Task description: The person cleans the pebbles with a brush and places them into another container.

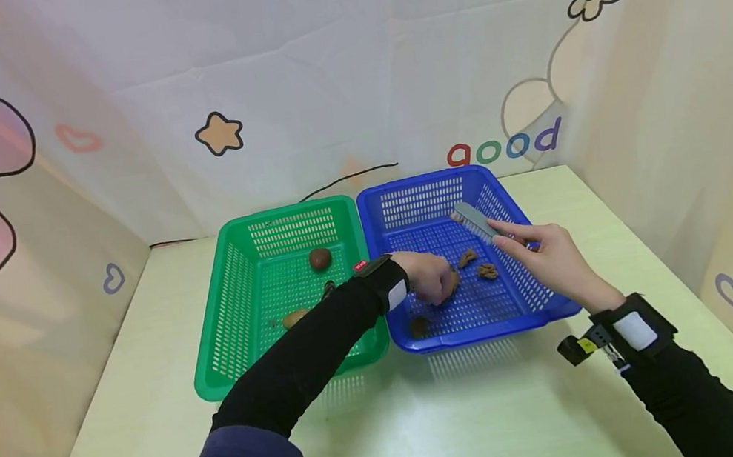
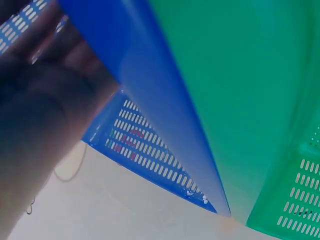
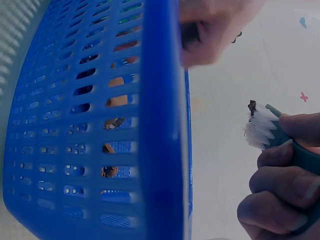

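My right hand (image 1: 547,258) holds a small brush (image 1: 473,219) by its grey-green handle, over the right part of the blue basket (image 1: 478,337). Its white bristles (image 3: 260,131) carry a dark crumb at one end in the right wrist view. Inside the blue basket, my left hand (image 1: 430,275) reaches down with bent fingers. A tan-brown lump (image 1: 455,280) shows beside its fingertips; the hand hides whether it is gripped. Two wrinkled brown pieces (image 1: 487,271) lie to the right, and a dark brown round thing (image 1: 420,326) lies near the front.
A green basket (image 1: 214,349) stands against the blue one on the left. In it are a reddish-brown round thing (image 1: 320,259), a tan oval thing (image 1: 295,318) and a dark piece (image 1: 328,289), partly behind my left sleeve. A printed curtain (image 1: 352,96) hangs behind the table (image 1: 494,423).
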`<state>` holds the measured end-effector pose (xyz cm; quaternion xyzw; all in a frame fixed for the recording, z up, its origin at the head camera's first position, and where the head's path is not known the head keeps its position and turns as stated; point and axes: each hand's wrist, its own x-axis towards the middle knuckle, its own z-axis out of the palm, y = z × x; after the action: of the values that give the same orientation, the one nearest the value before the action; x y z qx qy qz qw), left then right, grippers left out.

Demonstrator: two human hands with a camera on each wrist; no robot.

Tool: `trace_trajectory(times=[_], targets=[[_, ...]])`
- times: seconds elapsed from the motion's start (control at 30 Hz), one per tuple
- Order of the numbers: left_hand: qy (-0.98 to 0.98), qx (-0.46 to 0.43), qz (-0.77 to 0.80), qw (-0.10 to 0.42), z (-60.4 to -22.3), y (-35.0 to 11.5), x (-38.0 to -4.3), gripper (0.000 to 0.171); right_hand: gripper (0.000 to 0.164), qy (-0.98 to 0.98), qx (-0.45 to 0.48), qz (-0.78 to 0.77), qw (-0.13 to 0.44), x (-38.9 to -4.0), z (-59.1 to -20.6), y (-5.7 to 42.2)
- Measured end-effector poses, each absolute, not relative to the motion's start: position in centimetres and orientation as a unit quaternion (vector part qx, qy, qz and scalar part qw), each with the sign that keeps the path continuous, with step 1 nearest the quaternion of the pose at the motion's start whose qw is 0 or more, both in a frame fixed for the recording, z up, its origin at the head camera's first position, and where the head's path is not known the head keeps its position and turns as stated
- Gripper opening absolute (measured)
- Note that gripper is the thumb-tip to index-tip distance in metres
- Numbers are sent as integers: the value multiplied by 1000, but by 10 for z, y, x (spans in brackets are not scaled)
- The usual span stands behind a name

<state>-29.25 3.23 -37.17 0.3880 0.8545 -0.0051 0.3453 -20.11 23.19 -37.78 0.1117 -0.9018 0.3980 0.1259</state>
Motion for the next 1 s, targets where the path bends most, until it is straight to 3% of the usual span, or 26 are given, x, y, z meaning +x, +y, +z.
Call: trace_trajectory(times=[0.3, 0.43, 0.53, 0.73, 0.87, 1.0], targets=[[899, 331, -41, 285, -370, 55, -307, 42, 39, -908, 92, 386, 137, -199, -381, 239], [907, 319, -36, 272, -379, 67, -317, 22, 38, -907, 87, 387, 144, -198, -382, 242], [912, 317, -16, 260, -413, 79, -347, 13, 37, -906, 86, 387, 148, -199, -382, 243], [925, 308, -19, 223, -490, 108, -407, 31, 36, -904, 86, 387, 159, -200, -384, 246], [924, 294, -40, 242, -504, 120, -413, 41, 35, -903, 89, 386, 165, -200, -384, 248], [926, 294, -47, 233, -482, 115, -385, 24, 34, -902, 95, 386, 170, -200, -386, 250]])
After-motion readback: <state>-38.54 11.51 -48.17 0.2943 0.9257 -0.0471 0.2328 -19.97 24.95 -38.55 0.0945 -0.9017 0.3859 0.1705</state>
